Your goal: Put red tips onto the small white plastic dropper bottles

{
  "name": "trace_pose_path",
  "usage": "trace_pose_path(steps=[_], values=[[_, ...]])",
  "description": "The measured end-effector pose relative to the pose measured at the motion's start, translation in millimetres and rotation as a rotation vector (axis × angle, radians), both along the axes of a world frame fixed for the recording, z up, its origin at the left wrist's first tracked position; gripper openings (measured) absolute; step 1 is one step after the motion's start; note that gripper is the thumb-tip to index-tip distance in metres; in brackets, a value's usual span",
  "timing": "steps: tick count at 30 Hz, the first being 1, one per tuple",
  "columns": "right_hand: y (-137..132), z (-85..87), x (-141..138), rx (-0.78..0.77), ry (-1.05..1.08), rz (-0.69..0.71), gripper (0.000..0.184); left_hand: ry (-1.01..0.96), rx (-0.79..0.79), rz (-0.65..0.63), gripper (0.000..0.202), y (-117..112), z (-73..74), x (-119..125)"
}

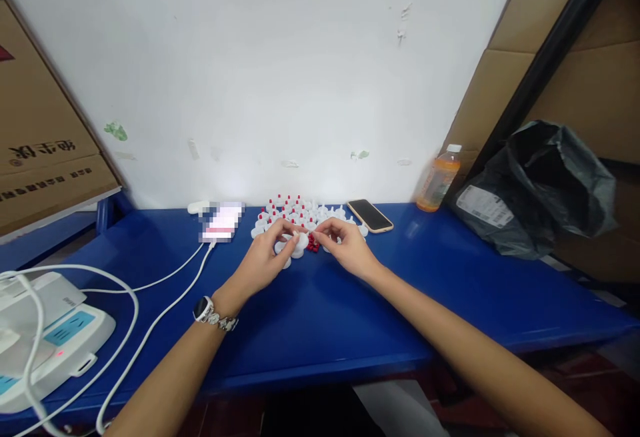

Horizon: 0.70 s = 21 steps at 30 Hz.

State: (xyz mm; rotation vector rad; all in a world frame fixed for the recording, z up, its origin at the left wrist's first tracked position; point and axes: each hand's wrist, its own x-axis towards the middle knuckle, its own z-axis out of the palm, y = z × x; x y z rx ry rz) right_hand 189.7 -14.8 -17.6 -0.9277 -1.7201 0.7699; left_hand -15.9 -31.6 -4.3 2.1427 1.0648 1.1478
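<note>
My left hand is closed on a white nozzle cap with a round, wide base, held just above the blue table. Close beside it, the fingertips of my right hand are pinched together; what they hold, if anything, is too small to make out. Between the two hands lies a small pile of red tips. Behind them stand several white caps with red tips, crowded together near the wall. More white caps, without red on top, stand to their right, partly hidden by my right hand.
A dark-screened phone lies right of the caps; another phone with a cable lies left. An orange drink bottle and a grey plastic bag stand at right. A power strip with looping white cables occupies the left front.
</note>
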Motion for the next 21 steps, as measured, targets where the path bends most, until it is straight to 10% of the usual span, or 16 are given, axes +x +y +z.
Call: trace_pose_path(steps=[21], values=[[-7.9,7.6,-59.9,-0.235,0.444,0.113,0.041,-0.157,-0.021,0.273,0.048,0.4,-14.4,5.6]])
